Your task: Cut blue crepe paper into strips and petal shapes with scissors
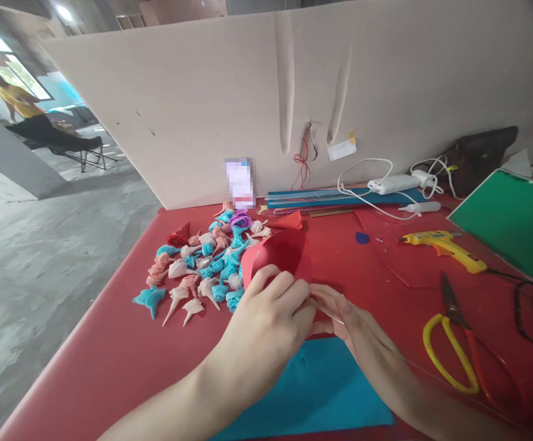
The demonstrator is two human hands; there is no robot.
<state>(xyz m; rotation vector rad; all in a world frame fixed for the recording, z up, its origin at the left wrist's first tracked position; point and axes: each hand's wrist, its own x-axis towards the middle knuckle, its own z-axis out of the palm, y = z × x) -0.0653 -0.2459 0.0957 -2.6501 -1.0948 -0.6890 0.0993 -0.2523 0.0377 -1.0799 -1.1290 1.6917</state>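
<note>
My left hand (273, 315) has its fingers curled closed around the lower edge of a curved red paper sheet (289, 254). Touching it, my right hand (358, 337) pinches a thin wire (424, 369), which trails down past the wrist toward the lower right. Where the wire meets the paper is hidden behind my fingers. Beneath both hands lies a flat blue sheet (335, 392). Left of the red paper spreads a pile of blue, pink and white paper roses (206, 263), with a purple rose (240, 218) at the back.
On the red tabletop (123, 361), scissors (454, 337) and a yellow glue gun (450, 246) lie at the right. Farther back are a white power strip (393, 184) with cables and a green board (514, 226). A pale panel (202, 104) stands behind; a person (22, 104) is far left.
</note>
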